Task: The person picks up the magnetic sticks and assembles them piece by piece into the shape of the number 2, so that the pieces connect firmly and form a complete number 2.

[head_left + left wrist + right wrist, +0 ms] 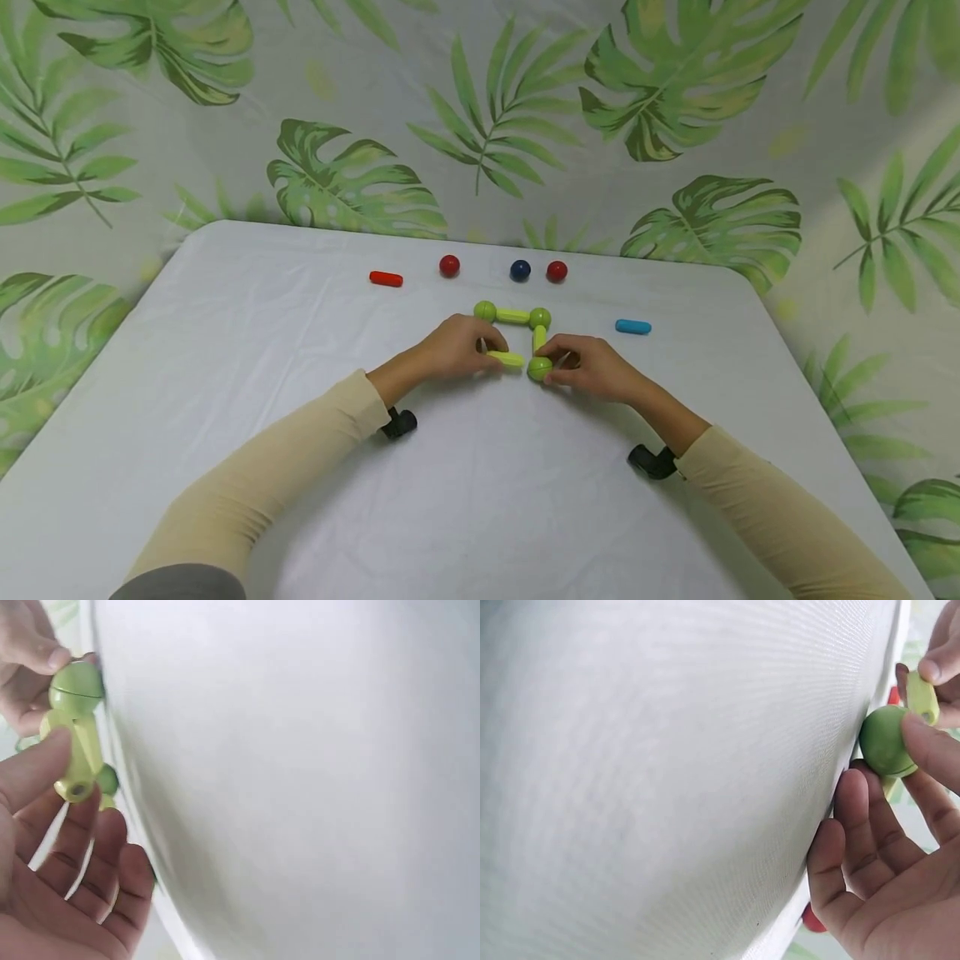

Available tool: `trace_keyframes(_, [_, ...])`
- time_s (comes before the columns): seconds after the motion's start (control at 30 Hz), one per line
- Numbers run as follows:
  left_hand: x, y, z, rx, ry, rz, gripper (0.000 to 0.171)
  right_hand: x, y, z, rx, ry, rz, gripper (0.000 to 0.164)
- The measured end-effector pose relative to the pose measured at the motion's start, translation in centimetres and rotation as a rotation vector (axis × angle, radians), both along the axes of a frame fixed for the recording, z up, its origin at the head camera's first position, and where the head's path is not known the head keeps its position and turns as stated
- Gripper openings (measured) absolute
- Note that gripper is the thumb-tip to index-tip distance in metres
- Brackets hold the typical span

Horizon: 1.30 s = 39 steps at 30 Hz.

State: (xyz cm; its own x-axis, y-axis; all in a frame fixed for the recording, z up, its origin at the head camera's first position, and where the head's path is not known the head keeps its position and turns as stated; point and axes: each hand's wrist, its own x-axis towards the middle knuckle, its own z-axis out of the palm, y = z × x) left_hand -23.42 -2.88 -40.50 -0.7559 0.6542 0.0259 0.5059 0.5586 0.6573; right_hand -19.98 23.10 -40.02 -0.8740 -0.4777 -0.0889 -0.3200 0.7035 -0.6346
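Note:
My left hand (467,346) pinches a yellow-green rod (507,359) between thumb and fingers. The rod's free end points right, just short of a green ball (539,368). That ball is held by my right hand (588,365), thumb and fingertips at its side. From it a second yellow-green rod (539,337) runs back to another green ball (540,317). A third rod (513,317) joins that corner to a green ball (485,311) at the left. In the left wrist view the pinched rod (84,754) shows a dark round spot in its end.
Toward the back of the white table (300,283) lie a red rod (386,279), a red ball (449,266), a dark blue ball (520,270) and a second red ball (557,272). A blue rod (633,327) lies right of the joined pieces. Leaf-patterned cloth hangs behind.

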Motion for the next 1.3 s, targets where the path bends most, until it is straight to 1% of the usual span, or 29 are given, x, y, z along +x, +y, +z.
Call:
trace_keyframes(0.1, [-0.1, -0.2, -0.1, 0.006, -0.019, -0.021, 0.019, 0.0, 0.0, 0.0, 0.007, -0.007, -0.004, 0.029])
trace_keyframes(0.27, [0.0, -0.2, -0.1, 0.006, -0.032, -0.05, 0.02, 0.0, 0.0, 0.1, 0.014, -0.011, -0.003, 0.03])
trace_keyframes(0.33, [0.0, -0.1, -0.2, 0.004, -0.027, -0.049, 0.021, 0.0, 0.0, 0.1, 0.013, -0.013, -0.003, 0.03])
trace_keyframes(0.57, [0.1, 0.4, -0.4, -0.027, -0.027, 0.004, 0.021, 0.0, -0.1, -0.1, 0.009, -0.01, -0.004, 0.029])
trace_keyframes(0.67, [0.0, 0.5, -0.4, -0.043, -0.025, 0.016, 0.021, -0.1, 0.0, -0.1, 0.011, -0.003, 0.0, 0.029])
trace_keyframes(0.83, [0.0, 0.8, -0.3, -0.048, -0.005, 0.0, 0.02, -0.1, 0.0, -0.1, 0.006, 0.008, 0.002, 0.029])
trace_keyframes(1.07, [0.0, 1.1, -0.1, -0.046, -0.028, -0.013, 0.019, -0.1, -0.1, -0.1, 0.009, -0.001, -0.001, 0.029])
trace_keyframes(1.3, [0.0, 1.2, -0.1, -0.05, -0.021, -0.015, 0.019, 0.0, -0.1, -0.1, 0.001, 0.004, 0.0, 0.028])
